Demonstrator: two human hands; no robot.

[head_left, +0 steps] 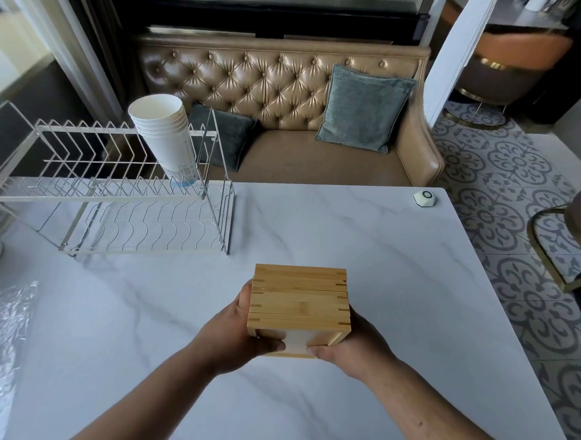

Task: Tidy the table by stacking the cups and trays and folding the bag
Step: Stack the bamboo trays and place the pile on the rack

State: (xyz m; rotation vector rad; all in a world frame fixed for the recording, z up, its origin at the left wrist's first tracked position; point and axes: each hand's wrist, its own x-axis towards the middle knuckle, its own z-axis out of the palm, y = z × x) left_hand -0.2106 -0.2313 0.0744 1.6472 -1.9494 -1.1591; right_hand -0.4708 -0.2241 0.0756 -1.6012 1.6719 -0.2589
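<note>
Low in the centre of the frame, the left grip (253,326) and right grip (348,346) are clasping a stack of bamboo trays (298,295) from either side, fingers curling round its near end, over the marble counter (382,249). The trays are looking already stacked. At the left edge, a clear bag (9,328) is lying crumpled, seemingly still needing folding. Upper left, nested paper cups (162,132), the top one empty, are leaning in a wire rack (117,193).
</note>
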